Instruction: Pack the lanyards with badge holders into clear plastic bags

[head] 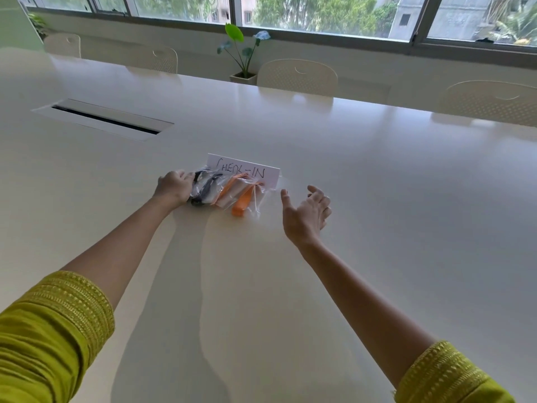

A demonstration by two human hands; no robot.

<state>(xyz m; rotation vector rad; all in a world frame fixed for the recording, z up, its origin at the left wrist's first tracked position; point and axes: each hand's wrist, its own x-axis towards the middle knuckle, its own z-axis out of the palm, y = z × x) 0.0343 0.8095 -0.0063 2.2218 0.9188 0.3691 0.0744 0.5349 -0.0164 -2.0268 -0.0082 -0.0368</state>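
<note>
Touching left grip (173,187): bagged lanyards (225,191).

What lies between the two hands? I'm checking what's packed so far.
In the head view, clear bags holding a black lanyard and orange lanyards lie between the left hand and the open right hand.

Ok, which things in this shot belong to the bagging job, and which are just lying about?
Part of the job:
- bag with black lanyard, gripped by the left hand
- bag with orange lanyard
- right hand, open and apart from the bags

Just there:
- check-in sign
- table
- potted plant
- chairs
</note>
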